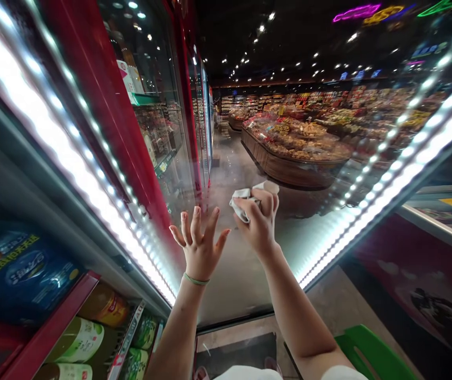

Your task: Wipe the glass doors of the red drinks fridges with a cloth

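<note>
A: The shop beyond is dim, its dark ceiling dotted with spotlights, and a wood-sided display bin (pixel 279 162) stands on the floor there. What is nearer?

B: A glass door (pixel 231 290), flanked by bright LED strips (pixel 368 205). Both of the person's arms reach out toward it.

A: Where is the white cloth (pixel 242 196)?

B: Bunched in the right hand (pixel 261 229). The fingers and thumb are clamped on it, and its folds poke out at the thumb side and above the curled fingers.

A: And the left hand (pixel 200 248)?

B: Its fingers and thumb are spread wide apart. The cloth lies near it, to its right and slightly farther up, with a gap between. Whether the palm touches the glass is hard to tell. A pale green band (pixel 196 280) circles the wrist.

A: What is around the arms?

B: Bottles with pale labels (pixel 85 340) lie at the lower left, and a slotted green plastic item (pixel 380 345) is by the right forearm.
</note>
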`<action>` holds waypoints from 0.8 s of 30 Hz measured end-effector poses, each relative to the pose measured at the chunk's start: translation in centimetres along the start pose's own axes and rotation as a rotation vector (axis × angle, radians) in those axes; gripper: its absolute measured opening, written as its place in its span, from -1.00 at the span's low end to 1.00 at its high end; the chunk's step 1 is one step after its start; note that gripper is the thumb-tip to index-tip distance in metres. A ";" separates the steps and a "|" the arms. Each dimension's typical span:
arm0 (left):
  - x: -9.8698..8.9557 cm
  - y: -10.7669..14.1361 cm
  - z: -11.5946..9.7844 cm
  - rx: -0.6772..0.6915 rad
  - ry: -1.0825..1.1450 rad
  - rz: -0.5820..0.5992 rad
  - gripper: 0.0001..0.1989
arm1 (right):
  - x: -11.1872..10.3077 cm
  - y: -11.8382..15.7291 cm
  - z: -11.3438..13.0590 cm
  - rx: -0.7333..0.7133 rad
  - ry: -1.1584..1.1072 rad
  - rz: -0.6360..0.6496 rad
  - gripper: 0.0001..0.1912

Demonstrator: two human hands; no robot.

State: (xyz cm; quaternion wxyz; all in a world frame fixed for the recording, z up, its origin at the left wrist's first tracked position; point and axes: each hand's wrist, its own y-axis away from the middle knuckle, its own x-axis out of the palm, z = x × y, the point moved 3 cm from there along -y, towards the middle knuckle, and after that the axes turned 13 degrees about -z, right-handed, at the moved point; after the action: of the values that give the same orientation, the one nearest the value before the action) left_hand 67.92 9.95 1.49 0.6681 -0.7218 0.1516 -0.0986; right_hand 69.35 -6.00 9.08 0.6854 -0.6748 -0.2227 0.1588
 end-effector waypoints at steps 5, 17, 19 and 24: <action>0.2 0.3 0.1 -0.023 0.016 0.012 -0.24 | -0.5 0.0 -0.7 0.089 0.022 -0.103 -0.75; 0.1 0.1 0.0 -0.026 0.030 0.005 -0.20 | -0.1 -1.0 -0.6 0.051 -0.002 -0.139 -0.78; 0.1 0.0 0.0 -0.022 0.021 0.004 -0.20 | 0.4 -1.3 -0.2 0.031 -0.003 -0.104 -0.75; -0.2 0.0 0.2 -0.003 -0.004 0.027 -0.23 | 0.5 0.4 0.3 -0.035 -0.035 0.060 -0.74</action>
State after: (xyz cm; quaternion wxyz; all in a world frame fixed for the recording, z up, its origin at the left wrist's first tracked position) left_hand 67.77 10.21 1.50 0.6685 -0.7209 0.1601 -0.0882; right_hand 69.66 -5.50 8.72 0.6645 -0.6902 -0.2170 0.1869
